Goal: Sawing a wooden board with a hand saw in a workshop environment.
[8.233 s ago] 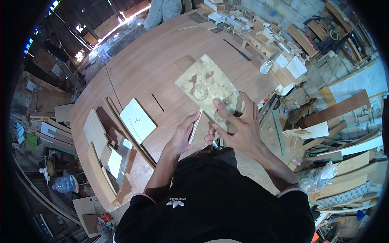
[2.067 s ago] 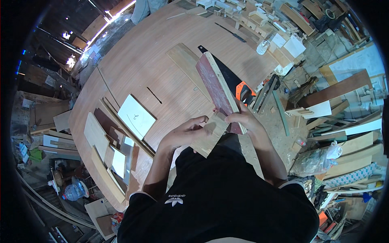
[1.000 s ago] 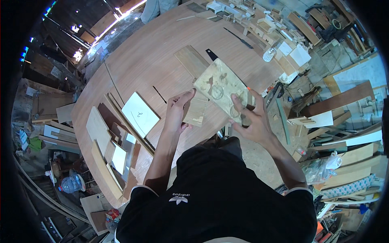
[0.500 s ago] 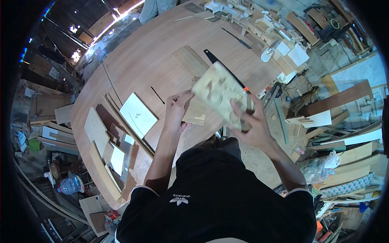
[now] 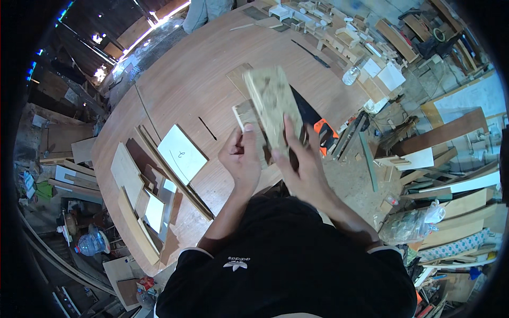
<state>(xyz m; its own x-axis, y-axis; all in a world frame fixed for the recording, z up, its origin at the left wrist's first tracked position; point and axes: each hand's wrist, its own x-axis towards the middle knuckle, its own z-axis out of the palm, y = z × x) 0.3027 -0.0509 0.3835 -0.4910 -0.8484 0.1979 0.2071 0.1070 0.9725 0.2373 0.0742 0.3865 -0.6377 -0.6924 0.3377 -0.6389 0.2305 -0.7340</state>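
Note:
My right hand [image 5: 302, 164] grips a pale wooden block [image 5: 273, 100] with mottled brown patches, raised over the table and blurred by motion. Close beside it, my left hand [image 5: 241, 159] pinches a smaller wooden piece [image 5: 246, 114], thumb on its pale edge; the larger block partly covers it. A handsaw [image 5: 324, 132] with an orange and black handle lies to the right of the block, its dark blade partly hidden. Under the held pieces, a flat wooden board [image 5: 237, 75] shows on the table.
On the wooden table [image 5: 180, 74] lie a white panel [image 5: 182, 152], a thin dark stick [image 5: 207, 128], long strips [image 5: 175, 175] and several offcuts at left. A dark slim tool [image 5: 310, 53] and small wooden assemblies [image 5: 339, 40] sit at the far right. Timber [image 5: 440, 130] leans beyond the table's right edge.
The right hand has turned the block from its broad face to a more edge-on, upright pose and drawn it left. My left hand has shifted right with the smaller piece. More saw handle shows.

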